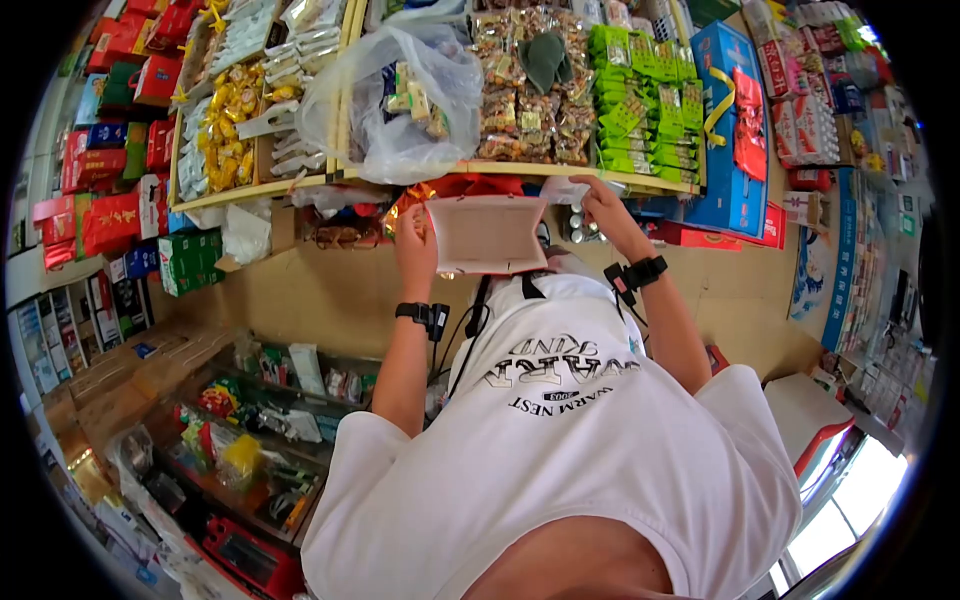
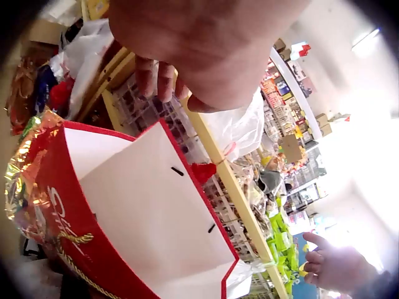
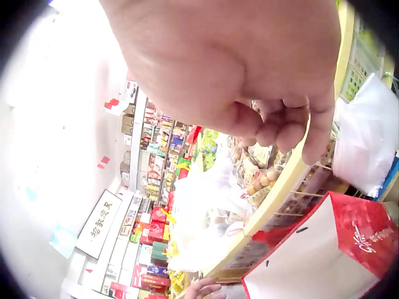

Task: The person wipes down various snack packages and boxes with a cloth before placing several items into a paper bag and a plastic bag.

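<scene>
A red paper gift bag (image 1: pixel 490 235) with a white inside stands mouth-up in front of the person's waist. Gold cord (image 2: pixel 81 265) runs along its printed red side. My left hand (image 1: pixel 413 240) is at the bag's left edge; in the left wrist view its fingers (image 2: pixel 165 81) hang loosely above the open mouth. Shiny gold and red wrapping (image 2: pixel 31 168) sits against the bag's outer side. My right hand (image 1: pixel 610 218) is off to the bag's right, by the shelf's front edge, its fingers loosely bent with nothing held. A clear plastic bag (image 3: pixel 368 137) hangs beside those fingers.
A wooden-edged display (image 1: pixel 440 172) runs across the front with packed snacks (image 1: pixel 520 120), green packets (image 1: pixel 650 100) and a large clear plastic bag (image 1: pixel 400 90). A blue box (image 1: pixel 735 130) stands to the right. Behind, at left, is a glass case (image 1: pixel 260 440).
</scene>
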{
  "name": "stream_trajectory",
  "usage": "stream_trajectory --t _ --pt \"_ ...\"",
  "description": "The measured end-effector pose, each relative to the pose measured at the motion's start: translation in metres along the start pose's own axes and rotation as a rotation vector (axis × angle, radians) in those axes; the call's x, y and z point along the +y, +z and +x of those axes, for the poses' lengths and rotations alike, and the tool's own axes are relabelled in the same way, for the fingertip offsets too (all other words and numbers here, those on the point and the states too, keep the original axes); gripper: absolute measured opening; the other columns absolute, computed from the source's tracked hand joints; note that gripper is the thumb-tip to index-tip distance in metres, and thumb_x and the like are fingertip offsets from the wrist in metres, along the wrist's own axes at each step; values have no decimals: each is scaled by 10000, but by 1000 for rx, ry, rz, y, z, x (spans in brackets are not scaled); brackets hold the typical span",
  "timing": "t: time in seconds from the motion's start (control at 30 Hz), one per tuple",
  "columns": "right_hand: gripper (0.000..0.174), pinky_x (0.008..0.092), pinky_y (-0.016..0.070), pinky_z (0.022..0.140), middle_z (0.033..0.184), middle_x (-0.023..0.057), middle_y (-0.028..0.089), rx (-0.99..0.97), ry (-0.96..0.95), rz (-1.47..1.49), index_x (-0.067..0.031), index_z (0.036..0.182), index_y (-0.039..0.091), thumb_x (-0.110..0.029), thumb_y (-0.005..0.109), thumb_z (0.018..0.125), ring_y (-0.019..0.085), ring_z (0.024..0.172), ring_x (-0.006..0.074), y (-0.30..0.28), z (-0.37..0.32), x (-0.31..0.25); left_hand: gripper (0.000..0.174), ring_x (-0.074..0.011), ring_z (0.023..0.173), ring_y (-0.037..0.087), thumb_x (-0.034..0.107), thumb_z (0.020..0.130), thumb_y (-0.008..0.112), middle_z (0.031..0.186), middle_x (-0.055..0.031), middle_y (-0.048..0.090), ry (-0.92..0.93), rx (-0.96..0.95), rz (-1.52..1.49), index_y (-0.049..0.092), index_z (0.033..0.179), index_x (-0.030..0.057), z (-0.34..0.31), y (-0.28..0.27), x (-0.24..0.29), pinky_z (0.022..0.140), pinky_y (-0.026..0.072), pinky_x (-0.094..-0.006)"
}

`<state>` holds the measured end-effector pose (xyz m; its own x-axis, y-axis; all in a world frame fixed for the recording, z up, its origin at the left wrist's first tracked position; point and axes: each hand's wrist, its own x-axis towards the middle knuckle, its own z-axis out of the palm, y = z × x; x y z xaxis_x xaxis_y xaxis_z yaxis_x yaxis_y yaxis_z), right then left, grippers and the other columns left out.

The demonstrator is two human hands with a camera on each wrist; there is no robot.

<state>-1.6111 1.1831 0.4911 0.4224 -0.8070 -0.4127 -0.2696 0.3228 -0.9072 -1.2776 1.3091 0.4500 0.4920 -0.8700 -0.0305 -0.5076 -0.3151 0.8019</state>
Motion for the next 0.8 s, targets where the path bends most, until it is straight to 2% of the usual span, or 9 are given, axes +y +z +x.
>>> stream_trajectory --t 0.13,0.2,0.27,0.4,0.47,0.67,0.7,0.73,0.8 --pt "352 227 437 664 779 -25 428 132 29 25 -54 1291 572 -62 449 962 438 680 70 12 -19 -19 339 -278 1017 604 25 897 528 1184 -134 590 212 -18 -50 578 1232 39 22 7 16 906 487 -378" --pt "335 223 433 660 748 -39 406 126 39 17 -55 1265 586 -75 440 965 420 654 65 12 -24 -17 335 -285 1025 601 20 893 529 1180 -132 592 214 -60 -57 582 1223 39 33 10 28 908 487 -382" --pt "360 242 426 599 738 -33 429 93 28 11 -75 1248 600 -62 415 939 438 642 64 11 -28 -12 332 -293 1034 599 16 888 530 1176 -130 594 221 -104 -54 585 1215 38 45 13 39 910 487 -386" --pt "346 241 411 584 723 -38 413 87 42 -49 -75 1235 602 -62 409 948 423 632 63 12 -30 -25 327 -317 1061 586 15 878 539 1157 -118 602 318 -176 -97 599 1197 56 69 24 57 904 487 -396" --pt "295 238 386 568 704 -38 431 76 50 -81 -77 1221 606 -91 452 970 418 625 63 9 -26 -32 325 -323 1068 582 17 875 541 1154 -117 604 368 -184 -93 605 1190 62 80 30 68 901 486 -400" --pt "218 245 333 501 673 -41 489 202 -2 -181 -75 1160 640 -191 581 985 397 561 57 -20 21 -68 326 -336 1078 573 19 871 545 1159 -109 607 461 -245 19 614 1183 80 114 62 108 906 482 -420" --pt "201 239 315 477 668 -46 490 241 21 -96 -80 1135 657 -197 583 990 392 540 41 -29 34 -68 327 -338 1079 571 21 870 547 1163 -108 608 480 -240 13 614 1184 81 121 69 118 906 482 -424" --pt "194 229 311 467 666 -51 493 254 -48 -34 -85 1129 663 -198 586 991 393 531 30 -39 52 -64 327 -340 1080 569 23 870 548 1166 -107 608 498 -237 10 614 1185 83 128 76 126 906 482 -427" --pt "217 233 341 494 655 -51 500 250 -70 14 -83 1173 641 -171 581 983 414 535 48 -63 83 -62 337 -345 1083 570 33 871 551 1174 -115 609 474 -254 40 605 1198 88 144 92 143 911 486 -437"
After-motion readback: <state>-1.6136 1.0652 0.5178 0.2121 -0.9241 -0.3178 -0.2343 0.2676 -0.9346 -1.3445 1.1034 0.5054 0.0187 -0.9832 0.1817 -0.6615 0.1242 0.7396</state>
